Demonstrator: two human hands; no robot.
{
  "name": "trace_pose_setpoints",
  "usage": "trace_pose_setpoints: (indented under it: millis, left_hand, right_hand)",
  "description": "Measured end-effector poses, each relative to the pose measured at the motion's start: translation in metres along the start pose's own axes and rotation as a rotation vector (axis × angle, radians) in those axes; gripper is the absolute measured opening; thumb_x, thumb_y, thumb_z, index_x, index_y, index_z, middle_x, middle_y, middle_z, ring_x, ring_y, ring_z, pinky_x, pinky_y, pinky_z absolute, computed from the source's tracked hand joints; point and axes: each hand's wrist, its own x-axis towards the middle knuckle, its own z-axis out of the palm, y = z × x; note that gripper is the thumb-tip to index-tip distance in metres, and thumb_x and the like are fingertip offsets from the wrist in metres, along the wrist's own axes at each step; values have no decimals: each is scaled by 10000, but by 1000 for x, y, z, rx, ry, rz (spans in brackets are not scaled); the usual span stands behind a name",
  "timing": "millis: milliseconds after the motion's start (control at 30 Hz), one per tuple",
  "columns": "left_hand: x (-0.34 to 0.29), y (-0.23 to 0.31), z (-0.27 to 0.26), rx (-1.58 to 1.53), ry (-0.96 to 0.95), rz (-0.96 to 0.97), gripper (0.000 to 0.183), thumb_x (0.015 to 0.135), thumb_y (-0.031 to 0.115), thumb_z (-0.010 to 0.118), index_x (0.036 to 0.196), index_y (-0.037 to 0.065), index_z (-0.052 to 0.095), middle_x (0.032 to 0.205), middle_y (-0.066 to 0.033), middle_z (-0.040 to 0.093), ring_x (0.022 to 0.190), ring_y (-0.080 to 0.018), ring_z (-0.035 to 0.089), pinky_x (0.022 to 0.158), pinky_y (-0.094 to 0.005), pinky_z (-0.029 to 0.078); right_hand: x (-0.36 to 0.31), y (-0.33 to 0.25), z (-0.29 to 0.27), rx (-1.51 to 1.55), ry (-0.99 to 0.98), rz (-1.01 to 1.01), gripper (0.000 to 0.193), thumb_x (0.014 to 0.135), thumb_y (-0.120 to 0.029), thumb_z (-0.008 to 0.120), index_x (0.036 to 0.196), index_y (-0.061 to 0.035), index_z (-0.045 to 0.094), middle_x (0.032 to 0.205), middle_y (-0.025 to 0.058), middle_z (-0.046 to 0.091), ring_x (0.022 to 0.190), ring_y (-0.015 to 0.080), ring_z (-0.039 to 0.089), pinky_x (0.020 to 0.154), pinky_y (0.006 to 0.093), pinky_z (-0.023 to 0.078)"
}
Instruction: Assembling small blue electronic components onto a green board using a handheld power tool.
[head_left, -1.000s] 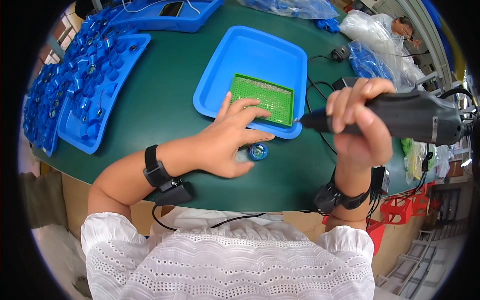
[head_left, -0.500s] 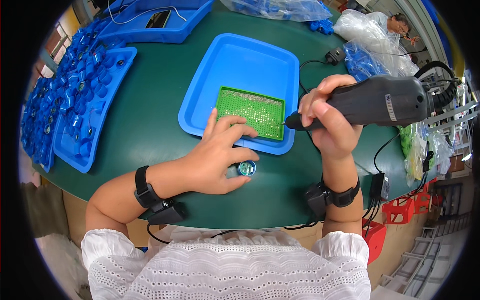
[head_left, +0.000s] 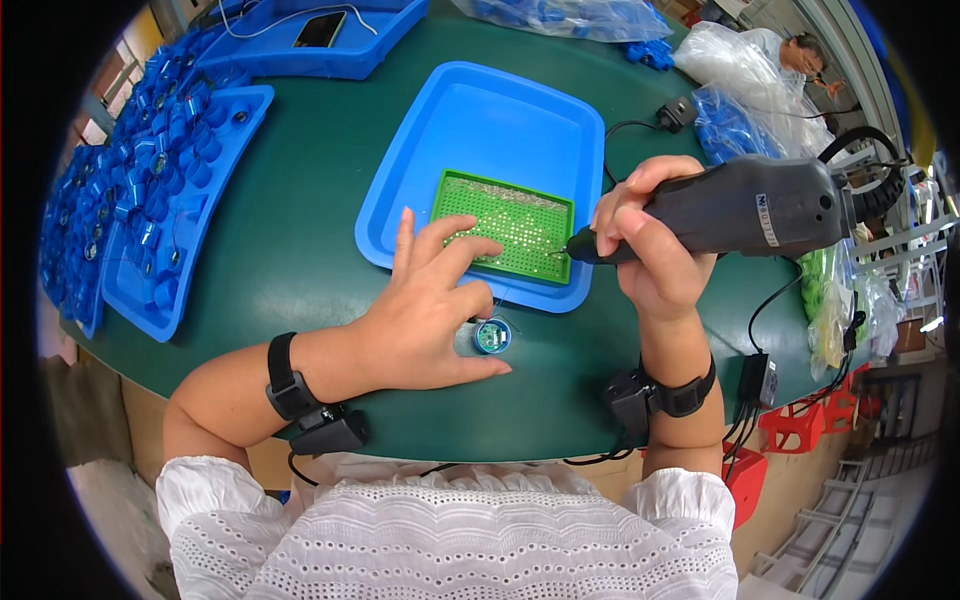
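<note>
My right hand (head_left: 655,240) is wrapped round a black electric screwdriver (head_left: 750,208), held almost level with its tip pointing left. That tip is over the right part of a green perforated screw tray (head_left: 515,215), which holds many small shiny screws. The screw tray sits in the near part of a blue plastic tray (head_left: 475,100). Below it on the table is a small round blue housing (head_left: 492,336) with a green circuit board inside and a thin wire at its edge. My left hand (head_left: 425,315) is beside the housing, fingers spread, thumb and forefinger apart around it.
At the left, a long blue tray (head_left: 190,250) and a heap of blue caps (head_left: 140,190) lie on the green table (head_left: 300,200). A phone (head_left: 321,30) rests in another blue tray at the back. Plastic bags (head_left: 740,75) and a person are at the far right.
My left hand's fingers have opened, the forefinger drawing back from the housing's rim. The screwdriver has shifted slightly left, its tip still at the screw tray.
</note>
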Motion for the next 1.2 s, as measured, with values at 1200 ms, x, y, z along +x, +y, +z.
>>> trace_pose_setpoints:
  millis: [1200]
  left_hand:
    - [-7,-6,9,-132,-3,-43,305,578,225,784,768,87,590,1156,-101,477,1172,-323,375,992,-651,67]
  right_hand:
    - [-29,-51,42,72,-185,61,243,756,-26,624,926,-42,451,650,34,504,566,137,519,588,282,446]
